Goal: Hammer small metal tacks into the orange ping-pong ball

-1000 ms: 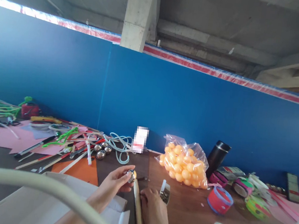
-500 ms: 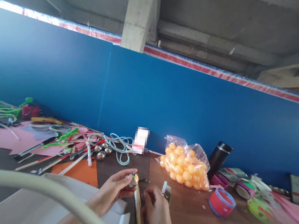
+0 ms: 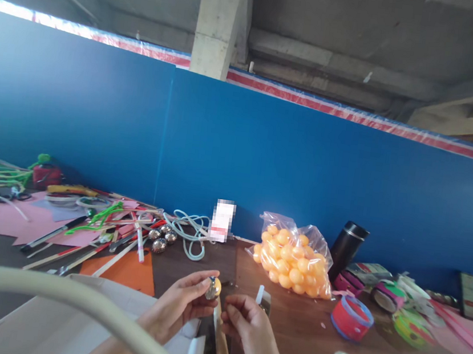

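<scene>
My left hand (image 3: 178, 303) is closed around a small shiny ball (image 3: 213, 290), silver at the front with a yellow-orange side, pinched between thumb and fingertips. Close by on the right, my right hand (image 3: 248, 323) has its thumb and fingers drawn together. Whether anything sits in that pinch is hidden. A pale wooden strip (image 3: 221, 350) runs between the two hands toward the bottom edge. Behind the right hand, a small object with a pale upright tab (image 3: 260, 294) is partly covered.
A clear bag of orange balls (image 3: 290, 261) stands by the blue partition (image 3: 307, 163). Several silver balls (image 3: 159, 245), light-blue cord (image 3: 189, 240), tools and paper lie leftward. To the right are a black bottle (image 3: 346, 248) and a red-blue ring (image 3: 352, 318). A pale tube (image 3: 54, 292) crosses the foreground.
My right hand has risen slightly and come nearer to the ball. The left hand with the ball has shifted a little down and to the right.
</scene>
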The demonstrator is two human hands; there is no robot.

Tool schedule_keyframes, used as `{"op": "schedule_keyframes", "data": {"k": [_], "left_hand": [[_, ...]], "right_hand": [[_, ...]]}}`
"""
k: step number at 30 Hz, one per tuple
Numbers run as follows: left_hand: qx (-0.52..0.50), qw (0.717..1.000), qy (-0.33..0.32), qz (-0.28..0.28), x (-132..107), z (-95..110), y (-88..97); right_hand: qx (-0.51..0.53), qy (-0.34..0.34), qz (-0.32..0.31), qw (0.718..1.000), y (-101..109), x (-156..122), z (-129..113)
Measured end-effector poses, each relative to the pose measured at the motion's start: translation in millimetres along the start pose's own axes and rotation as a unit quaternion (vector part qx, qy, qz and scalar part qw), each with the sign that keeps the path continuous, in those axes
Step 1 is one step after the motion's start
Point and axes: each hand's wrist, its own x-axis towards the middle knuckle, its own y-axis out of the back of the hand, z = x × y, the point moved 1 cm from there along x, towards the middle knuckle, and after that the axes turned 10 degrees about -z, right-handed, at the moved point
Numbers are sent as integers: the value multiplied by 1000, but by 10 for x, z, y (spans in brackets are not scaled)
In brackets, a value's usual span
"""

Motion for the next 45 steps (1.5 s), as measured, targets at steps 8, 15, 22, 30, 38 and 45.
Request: {"op": "schedule_keyframes", "data": {"k": [8, 15, 22, 30, 38, 45], "left_hand": [[-19, 1000, 13, -3, -8, 8, -17], [-20, 1000, 17, 2, -1, -4, -29], [-13, 1000, 20, 3, -12, -8, -39], [-6, 1000, 15, -6, 1, -28, -28], [-12, 1000, 8, -8, -14, -32, -12], [1, 1000, 10, -5, -15, -51, -24]], "right_hand": [[80, 16, -2, 997, 3, -46, -38], [105, 13, 12, 994, 0, -45, -21], [129, 9, 15, 991, -31, -67, -61], [165, -7, -7, 986, -106, -112, -159], [153, -43, -5, 987, -93, -136, -176], [169, -9, -16, 985, -159, -123, -176]]}}
